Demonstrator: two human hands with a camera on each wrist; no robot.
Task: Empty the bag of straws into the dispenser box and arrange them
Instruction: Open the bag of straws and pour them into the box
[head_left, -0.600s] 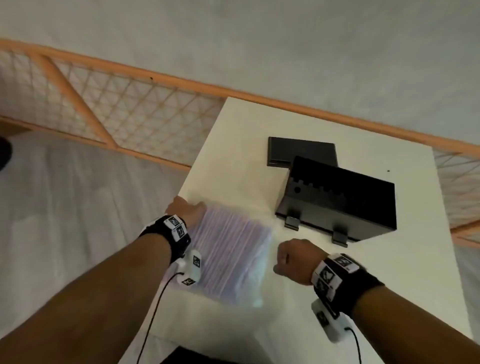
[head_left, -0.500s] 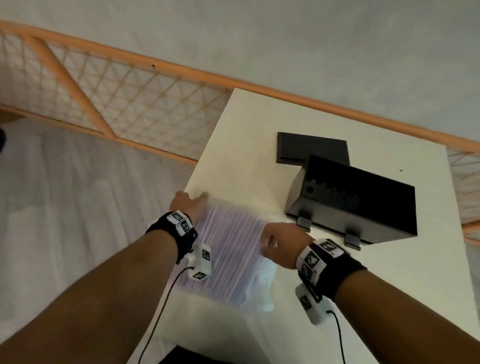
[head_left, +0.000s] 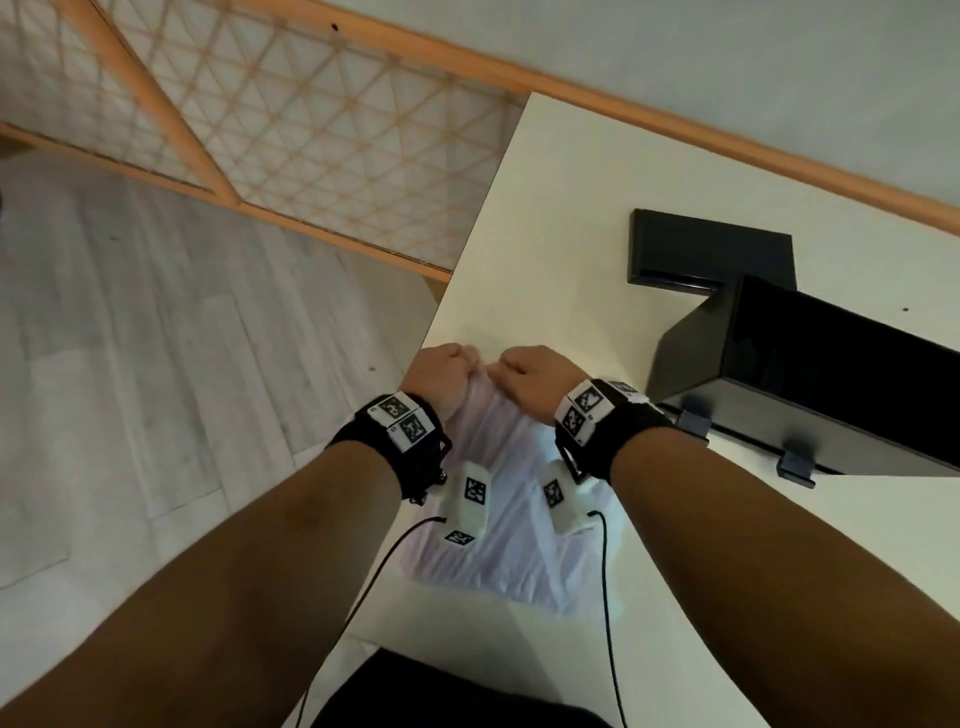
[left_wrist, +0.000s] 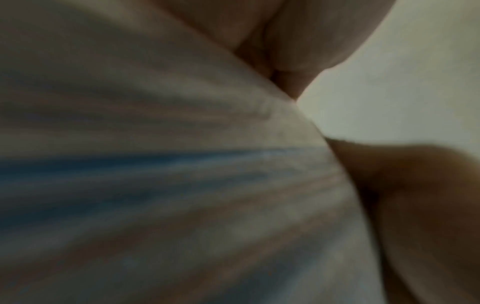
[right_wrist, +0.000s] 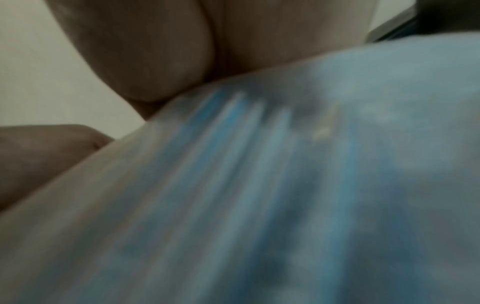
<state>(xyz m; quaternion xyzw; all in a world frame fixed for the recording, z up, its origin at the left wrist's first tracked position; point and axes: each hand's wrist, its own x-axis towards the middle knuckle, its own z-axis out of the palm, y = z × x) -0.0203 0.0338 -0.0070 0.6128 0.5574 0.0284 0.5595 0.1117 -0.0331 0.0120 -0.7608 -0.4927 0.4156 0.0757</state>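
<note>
bag of straws (right_wrist: 285, 185) fills view, blurred | hands: right hand (right_wrist: 182, 51) on its top edge

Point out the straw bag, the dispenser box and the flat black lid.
straw bag (head_left: 511, 551), head view, crinkled middle
dispenser box (head_left: 831, 384), head view, dark front wall
flat black lid (head_left: 706, 249), head view, top face

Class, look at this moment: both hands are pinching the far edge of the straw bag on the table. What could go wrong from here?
1. The left hand and right hand pinch the bag of straws close together; a sudden tear could scatter straws.
2. The bag lies near the table's left edge, so loose straws may roll onto the floor.
3. The black dispenser box stands apart to the right; carrying an opened bag across may spill some.
</note>
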